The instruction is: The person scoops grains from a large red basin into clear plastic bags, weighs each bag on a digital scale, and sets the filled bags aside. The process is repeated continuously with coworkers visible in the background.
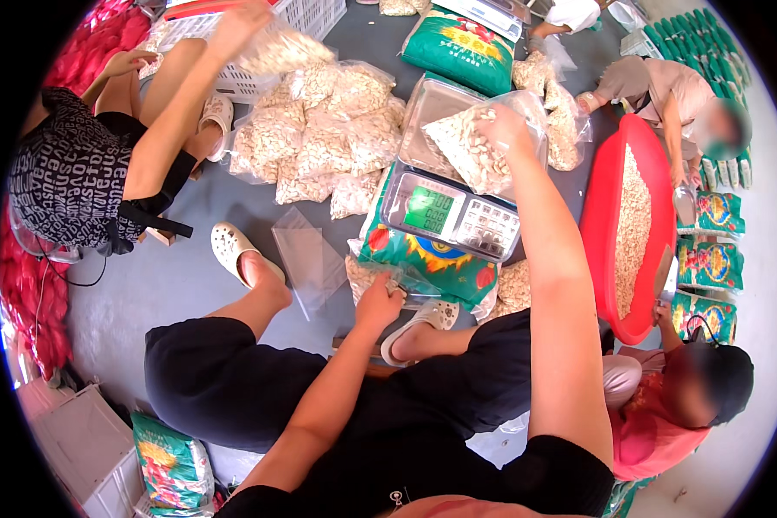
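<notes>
A digital weighing scale [453, 217] with a lit green display and a metal pan [421, 146] stands before me on a green printed sack [421, 259]. On the pan a clear plastic bag of pale nuts or seeds [460, 146] lies tilted. My right hand [508, 133] grips it near its upper right side, the fingers partly hidden by plastic. Below the scale, my left hand [381, 303] is curled at another clear bag of pale pieces [361, 278]. Whether it holds the plastic or some pieces is unclear.
Filled clear bags [324, 129] are heaped left of the scale, above flat empty bags [307, 252]. A red tub [602, 233] of pale pieces stands right, with two people beside it. Another person [84, 162] sits at left, moving a bag. A white crate [304, 26] stands behind the heap.
</notes>
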{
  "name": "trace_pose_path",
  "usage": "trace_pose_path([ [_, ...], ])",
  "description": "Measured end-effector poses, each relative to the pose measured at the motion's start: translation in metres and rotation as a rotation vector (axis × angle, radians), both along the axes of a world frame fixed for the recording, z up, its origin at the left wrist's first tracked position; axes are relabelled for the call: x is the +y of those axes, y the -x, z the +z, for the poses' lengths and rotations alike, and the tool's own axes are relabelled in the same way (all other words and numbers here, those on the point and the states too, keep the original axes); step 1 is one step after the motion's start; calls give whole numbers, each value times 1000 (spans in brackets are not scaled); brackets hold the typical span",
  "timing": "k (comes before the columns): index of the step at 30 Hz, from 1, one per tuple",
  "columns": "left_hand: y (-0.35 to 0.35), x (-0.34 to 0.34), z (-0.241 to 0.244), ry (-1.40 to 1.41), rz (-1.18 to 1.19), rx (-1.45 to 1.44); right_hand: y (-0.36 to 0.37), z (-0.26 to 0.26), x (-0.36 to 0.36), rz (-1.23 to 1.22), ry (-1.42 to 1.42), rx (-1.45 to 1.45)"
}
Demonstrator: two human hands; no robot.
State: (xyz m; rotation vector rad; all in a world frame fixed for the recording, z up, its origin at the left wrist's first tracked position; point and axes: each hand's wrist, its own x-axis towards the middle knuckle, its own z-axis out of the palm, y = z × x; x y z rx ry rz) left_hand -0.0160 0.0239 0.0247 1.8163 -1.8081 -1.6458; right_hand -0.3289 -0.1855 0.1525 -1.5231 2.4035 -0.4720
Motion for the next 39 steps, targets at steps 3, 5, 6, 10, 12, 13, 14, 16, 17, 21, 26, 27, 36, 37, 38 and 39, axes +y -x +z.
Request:
trace_pose_path([
  [3, -2, 2, -7, 50, -14, -9, 10, 0, 3, -31, 111, 89],
  [5, -5, 5, -10, 72, -15, -10, 18, 8, 10, -49, 95, 12],
  [6, -7, 6, -5, 63, -15, -10, 20, 11, 17, -58, 80, -30],
  [10, -9, 7, -5, 58, -2, -16, 25, 31, 53, -24, 136, -142],
  [12, -9, 9, -8, 45, 1, -30, 20, 47, 78, -19, 130, -321],
  [13, -11, 11, -10, 49, 3, -37, 11, 51, 94, 0, 182, -411],
  [14, -12, 14, -11, 48, 5, -41, -5, 61, 110, 9, 148, -463],
  [16, -6, 13, -11, 68, 4, -24, -27, 62, 140, 51, 62, -545],
  [17, -7, 15, -11, 60, 5, -33, -35, 47, 153, 88, 0, -588],
  [21, -10, 17, -9, 129, 40, -32, -91, -9, 192, 354, -317, -642],
  [26, -24, 15, -16, 137, 53, -58, -163, -115, 193, 533, -797, -586],
  [27, -18, 12, -7, 101, 28, -33, -164, -183, 195, 645, -648, -467],
  [36, -33, 3, -11, 122, 101, -62, -259, -304, 188, 518, -740, -552],
  [37, -31, 1, 2, 65, 60, -65, -257, -315, 192, 417, -722, -621],
  [38, -28, -1, 9, 8, 17, -67, -254, -326, 197, 314, -703, -708],
  [39, -27, -4, 10, -8, -21, -68, -250, -339, 200, 206, -679, -815],
])
